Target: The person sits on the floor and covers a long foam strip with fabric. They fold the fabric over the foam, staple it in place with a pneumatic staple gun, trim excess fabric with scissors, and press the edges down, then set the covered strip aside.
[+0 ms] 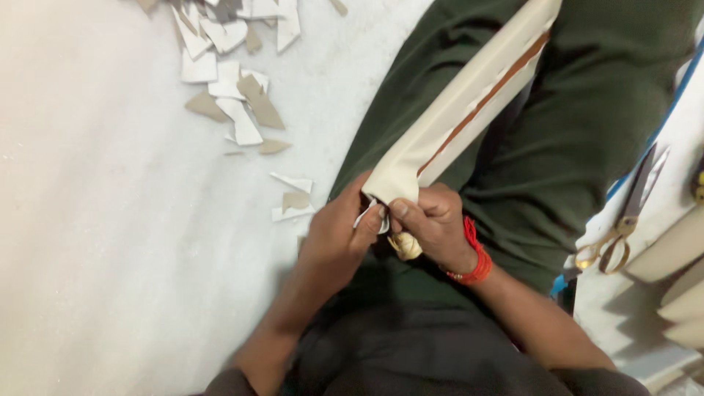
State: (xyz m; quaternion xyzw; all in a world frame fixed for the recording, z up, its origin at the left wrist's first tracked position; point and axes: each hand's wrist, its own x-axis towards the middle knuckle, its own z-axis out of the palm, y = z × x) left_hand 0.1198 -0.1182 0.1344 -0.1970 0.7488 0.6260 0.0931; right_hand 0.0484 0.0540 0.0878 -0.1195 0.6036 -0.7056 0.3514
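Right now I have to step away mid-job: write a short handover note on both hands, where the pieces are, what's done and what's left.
Left hand: its grip pinches the near end of the cream folded strip, fingertips on a small white piece at its tip.
Right hand: shut on the same end from the other side; red thread band on the wrist.
The strip runs up and away across the lap, a brown line along it.
Scissors lie unused on the white surface to the right.
Done: many cut scraps litter the floor on the left.
Left: whatever is being worked at the strip's end looks unfinished; I cannot tell how far along.
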